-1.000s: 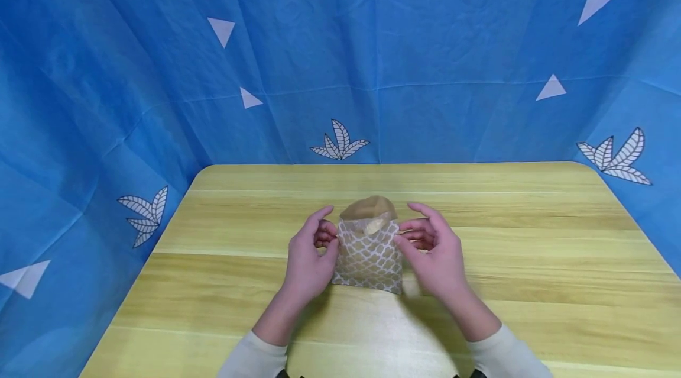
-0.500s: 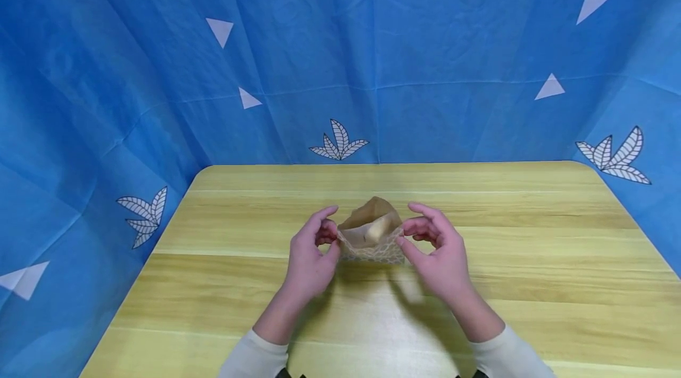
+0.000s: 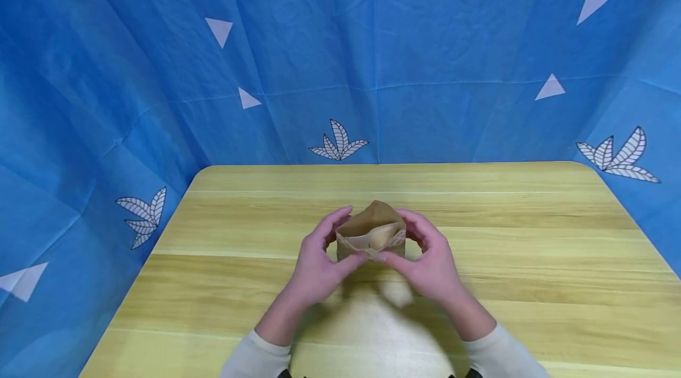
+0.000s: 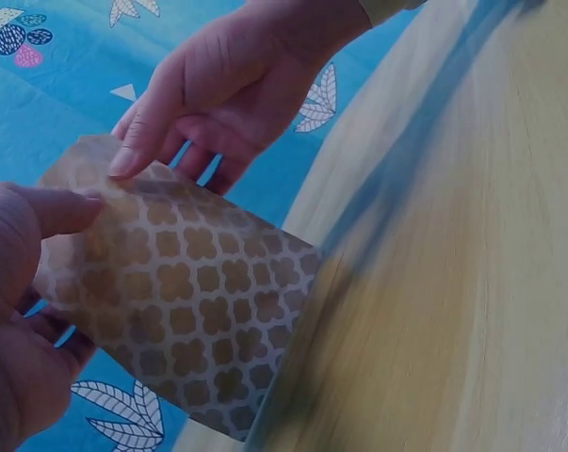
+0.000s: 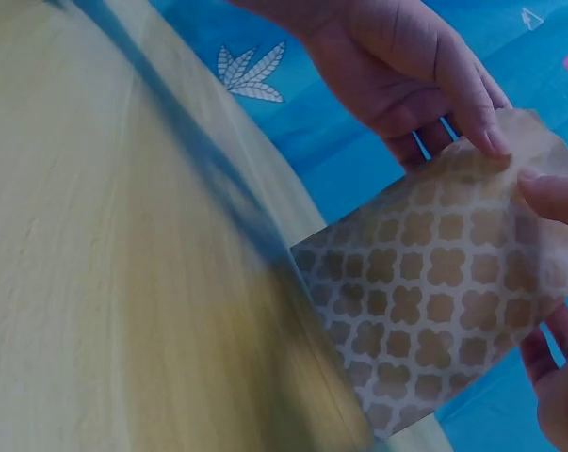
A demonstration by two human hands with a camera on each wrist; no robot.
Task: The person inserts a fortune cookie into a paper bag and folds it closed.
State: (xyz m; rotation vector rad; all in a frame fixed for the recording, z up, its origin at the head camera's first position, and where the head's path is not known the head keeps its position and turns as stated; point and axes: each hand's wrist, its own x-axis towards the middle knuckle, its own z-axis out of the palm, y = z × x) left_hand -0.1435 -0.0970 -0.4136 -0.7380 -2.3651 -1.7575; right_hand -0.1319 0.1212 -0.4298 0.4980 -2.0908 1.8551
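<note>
A small brown paper bag (image 3: 376, 215) with a pale lattice pattern stands on the table, its mouth spread upward. Inside lies a pale, light-tan object (image 3: 384, 236) of unclear kind. My left hand (image 3: 318, 265) holds the bag's left side, thumb on the front near the rim and fingers behind. From the right, my right hand (image 3: 433, 262) grips it in the same way, so the two thumbs nearly meet at the front. In the left wrist view the patterned front of the bag (image 4: 218, 292) shows, its lower edge at the tabletop.
The wooden table (image 3: 532, 259) extends on both sides of the hands, with rounded far corners. Behind and to the sides hangs a blue curtain (image 3: 452, 41) printed with leaves and triangles.
The bag has tipped upright, so its mouth faces up and its front is foreshortened. Both hands have moved inward, thumbs sliding from the side edges to the front middle; fingers now wrap the sides.
</note>
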